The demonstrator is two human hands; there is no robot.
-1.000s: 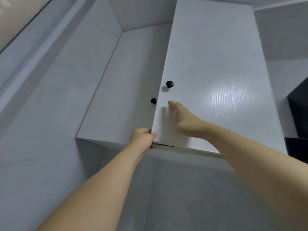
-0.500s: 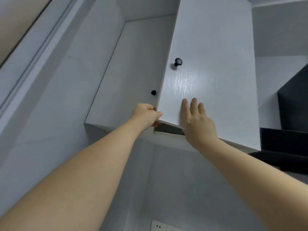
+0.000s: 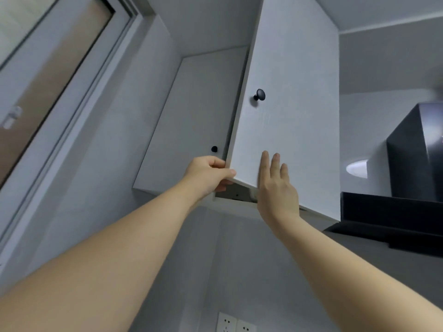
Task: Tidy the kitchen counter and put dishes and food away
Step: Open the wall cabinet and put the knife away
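Observation:
A white wall cabinet hangs overhead. Its right door, with a black knob, stands partly swung out. My left hand grips that door's lower left corner, fingers curled round the edge. My right hand lies flat with straight fingers against the door's front near the bottom edge. The left door is closed and has a small black knob. Only a dark sliver of the cabinet's inside shows below the open door.
A window frame runs along the left wall. A black range hood juts out at the right, just past the open door. Two white wall sockets sit on the grey wall below the cabinet.
The right door has swung further out from the cabinet, pulled at its corner by my left hand. My right hand slid lower on the door's front.

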